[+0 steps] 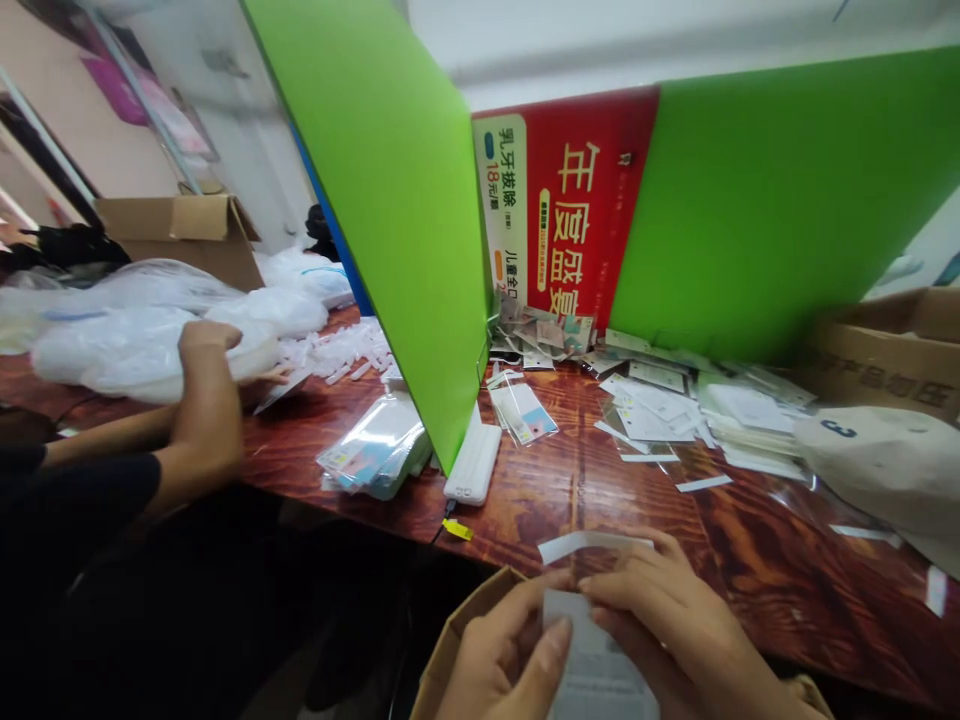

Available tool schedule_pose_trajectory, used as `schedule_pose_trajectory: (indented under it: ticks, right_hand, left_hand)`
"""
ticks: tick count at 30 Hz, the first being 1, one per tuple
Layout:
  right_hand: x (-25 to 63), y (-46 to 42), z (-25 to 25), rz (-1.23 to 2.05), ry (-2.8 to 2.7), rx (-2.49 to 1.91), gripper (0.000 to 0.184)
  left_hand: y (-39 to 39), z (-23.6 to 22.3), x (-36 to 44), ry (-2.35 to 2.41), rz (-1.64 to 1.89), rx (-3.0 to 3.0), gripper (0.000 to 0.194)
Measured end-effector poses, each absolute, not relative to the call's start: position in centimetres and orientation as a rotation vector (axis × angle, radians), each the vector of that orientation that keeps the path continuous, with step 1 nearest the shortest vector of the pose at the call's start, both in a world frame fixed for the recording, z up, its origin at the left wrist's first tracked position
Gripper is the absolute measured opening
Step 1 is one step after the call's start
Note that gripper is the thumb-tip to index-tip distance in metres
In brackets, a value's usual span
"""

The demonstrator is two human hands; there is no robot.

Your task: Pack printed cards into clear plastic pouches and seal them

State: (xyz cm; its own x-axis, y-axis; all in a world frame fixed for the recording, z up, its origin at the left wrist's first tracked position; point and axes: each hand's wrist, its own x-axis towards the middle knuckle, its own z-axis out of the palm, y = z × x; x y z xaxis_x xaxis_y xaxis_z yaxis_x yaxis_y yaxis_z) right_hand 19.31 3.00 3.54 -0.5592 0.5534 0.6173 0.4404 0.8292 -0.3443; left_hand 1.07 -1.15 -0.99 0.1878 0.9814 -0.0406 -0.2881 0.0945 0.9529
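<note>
At the table's front edge, my left hand (506, 650) pinches a pale printed card (600, 665) between thumb and fingers. My right hand (667, 610) is closed at the card's upper right side. A clear plastic sleeve with a white strip (592, 543) along its top stands just beyond the fingertips, partly behind the right fingers. Whether the card is inside this sleeve I cannot tell. An open cardboard box (469, 625) sits below my hands. Ahead lies a bagged card (525, 408) with a blue corner.
Green panels (390, 200) stand upright on the table. Cards and sleeves (652, 405) pile against them. A white power bank (474, 462), a stack of bagged cards (382, 440) and a cap (885, 465) lie around. At left, a co-worker's hand (210, 370) is near plastic bags (150, 340).
</note>
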Motion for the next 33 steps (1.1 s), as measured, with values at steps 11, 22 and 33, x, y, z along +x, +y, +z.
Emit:
schedule_pose_trajectory:
  ticks: [11,22,33]
  right_hand:
    - [18.0,3.2,2.4,0.129,-2.215,-0.878,0.016]
    - [17.0,3.5,2.6,-0.258,-2.466,-0.703,0.032]
    - [23.3,6.4,-2.3,0.119,-1.791,-1.367,0.021]
  left_hand:
    - [-0.7,-0.6,0.9,0.984,1.108,0.891,0.046]
    - [-1.6,-1.5,1.2,1.383,0.957,1.594,0.047]
    - [-0.1,-0.6,0.5,1.311,0.895,1.612,0.045]
